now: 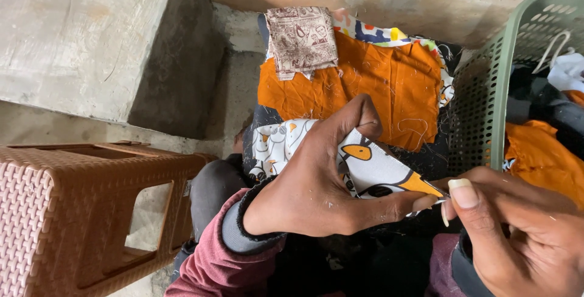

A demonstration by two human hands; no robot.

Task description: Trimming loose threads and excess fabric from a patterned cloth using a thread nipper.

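Note:
My left hand (322,181) grips a white cloth piece (380,169) printed with black and orange bird shapes, thumb and forefinger pinching its pointed corner. My right hand (517,236) comes in from the lower right, its thumb and fingers pinched close to that same corner, apparently on something thin that I cannot make out. Under the cloth, an orange fabric piece (377,84) lies spread out. A small beige patterned patch (302,38) rests on its far left corner.
A green perforated plastic basket (486,108) at right holds orange, black and white cloth. A brown woven-look plastic stool (79,212) stands at lower left. Concrete steps (91,35) rise behind. A multicoloured print cloth (371,32) peeks from under the orange piece.

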